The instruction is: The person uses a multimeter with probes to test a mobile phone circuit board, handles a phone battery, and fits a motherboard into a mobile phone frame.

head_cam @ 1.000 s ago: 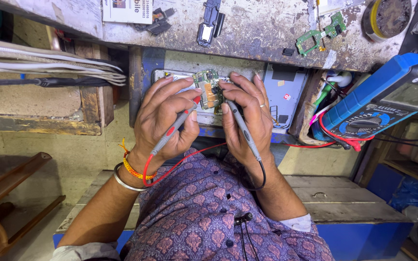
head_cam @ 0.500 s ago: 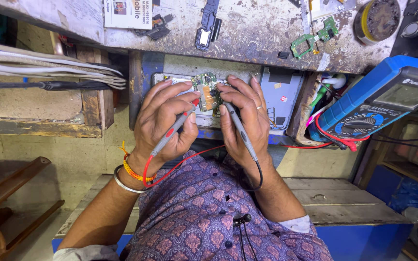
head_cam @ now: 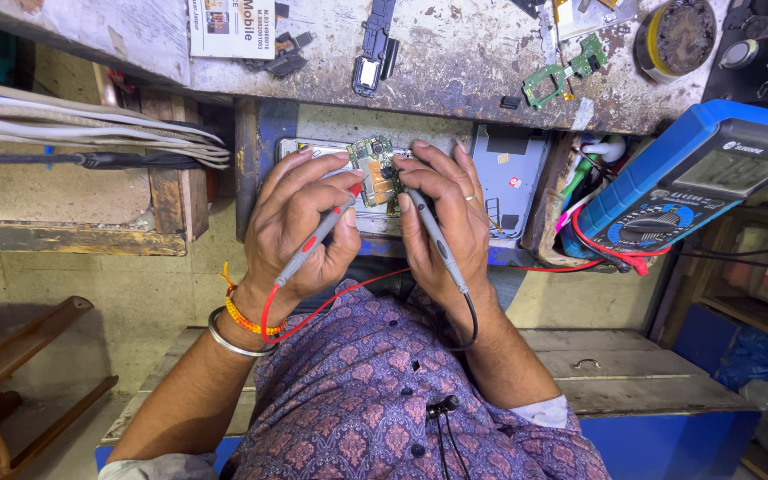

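Probes are both down on the small green circuit board (head_cam: 373, 171), which sits on an opened phone body (head_cam: 455, 182) at the near edge of the worktop (head_cam: 455, 62), just in front of the person's chest. Left hand (head_cam: 300, 231) is closed in a pen-style pinch around the red-tipped probe (head_cam: 317, 238), tip angled up-right onto the board's right side; its red lead (head_cam: 331, 307) loops down past the wrist and runs off toward the meter. Right hand (head_cam: 446, 222) pinches the black probe (head_cam: 433, 233) the same way, tip meeting the board approx. at the same spot, black lead (head_cam: 473, 324) curling under the wrist. Spare fingers of both hands curl round the board's edges, seemingly steadying it.

Blue multimeter (head_cam: 695, 173) leans at far right, leads plugged in, dial set; its display is too washed out to tell any reading.

Progress, as a judgement: phone is open, board exposed, meter hooked up & both tips placed, so setup is done and the measuring itself is under way. Can't tell how many pts are checked. Loose green board pieces (head_cam: 566, 76) & a black part (head_cam: 373, 44) lie on the worktop, so reassembly looks undone.
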